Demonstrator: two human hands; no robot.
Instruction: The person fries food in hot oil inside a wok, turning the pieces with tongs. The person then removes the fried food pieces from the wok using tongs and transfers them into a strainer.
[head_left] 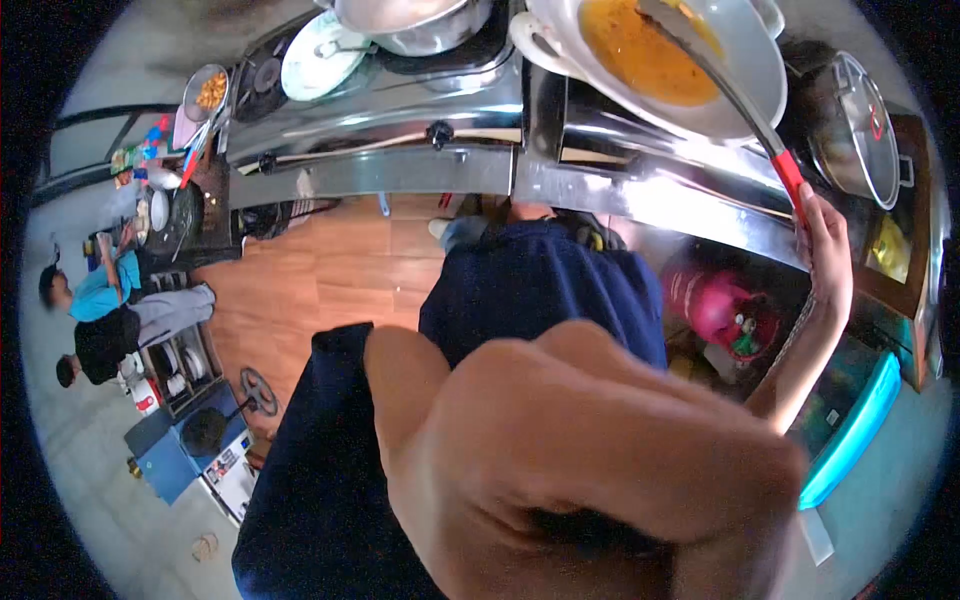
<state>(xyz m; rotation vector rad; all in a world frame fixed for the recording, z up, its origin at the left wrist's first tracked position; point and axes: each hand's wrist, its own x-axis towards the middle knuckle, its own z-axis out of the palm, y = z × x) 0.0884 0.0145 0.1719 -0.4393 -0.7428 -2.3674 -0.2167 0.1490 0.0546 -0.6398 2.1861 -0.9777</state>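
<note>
At the upper right, my right hand (825, 235) is wrapped round the red handle of a long metal cooking utensil (735, 95). Its shaft reaches into a white two-handled pan (740, 115) holding orange-yellow liquid (640, 60). The far end looks dark and is partly cut off by the frame's top, so its kind does not show. Very close to the camera, my left hand (580, 430) is raised with bent, closed fingers. Whatever it grips, if anything, is hidden.
A steel stove counter (380, 130) bears a metal pot (425, 30) and a pale lid (325, 55). A glass-lidded pot (865, 130) stands at right, above a pink gas cylinder (710, 300). Two people (110, 320) stand at far left beside a work table.
</note>
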